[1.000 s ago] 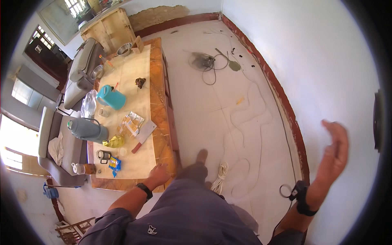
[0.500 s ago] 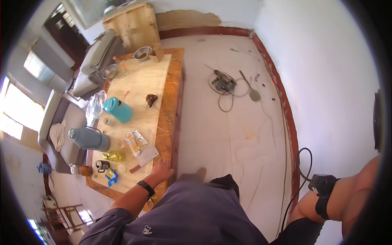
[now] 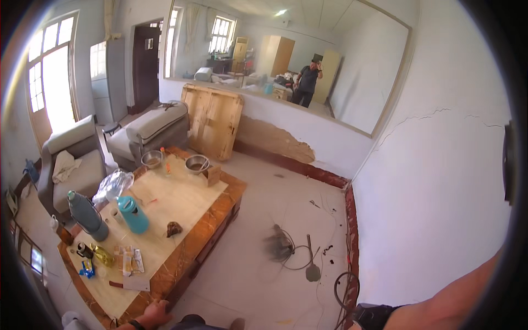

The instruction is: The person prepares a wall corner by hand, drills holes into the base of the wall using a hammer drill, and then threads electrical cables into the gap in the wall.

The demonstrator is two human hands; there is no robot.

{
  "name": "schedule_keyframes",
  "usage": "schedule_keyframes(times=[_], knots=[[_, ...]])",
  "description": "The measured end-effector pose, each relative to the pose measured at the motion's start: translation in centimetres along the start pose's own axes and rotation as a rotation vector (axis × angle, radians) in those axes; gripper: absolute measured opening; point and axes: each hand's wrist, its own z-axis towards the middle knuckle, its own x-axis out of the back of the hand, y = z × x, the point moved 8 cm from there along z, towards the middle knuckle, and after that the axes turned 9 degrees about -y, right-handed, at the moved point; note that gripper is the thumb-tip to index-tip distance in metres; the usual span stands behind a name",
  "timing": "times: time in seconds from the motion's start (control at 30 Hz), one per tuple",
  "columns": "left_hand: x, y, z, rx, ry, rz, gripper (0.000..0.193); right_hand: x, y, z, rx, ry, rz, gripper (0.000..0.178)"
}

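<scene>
we have left hand [image 3: 157, 314] by table [image 3: 190, 240], grip loose, looks empty; right grip offscreen, can't tell. best stay clear of cleaver [image 3: 136, 284].

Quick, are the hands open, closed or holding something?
Left hand: at the table edge near the cleaver, nothing visibly held; open or closed unclear.
Right hand: beyond the picture's edge; cannot be told.

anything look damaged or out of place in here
Yes: a ragged brown patch breaks the pale wall below the mirror, and a jagged crack crosses the right-hand wall. A cleaver lies near the left hand, oddly close to the table's edge.
</scene>
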Motion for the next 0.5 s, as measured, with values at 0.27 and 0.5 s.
schedule_keyframes(times=[0.27, 0.5], knots=[[1.5, 4.7, 3.3, 0.002, 0.169, -0.076, 0.047, -1.3, 4.6, -0.1, 0.093, 0.036, -0.039, 0.106], [1.1, 2.9, 6.6, -0.069, 0.228, -0.052, 0.053, -4.9, 6.7, 1.2, 0.124, 0.04, -0.015, 0.106]])
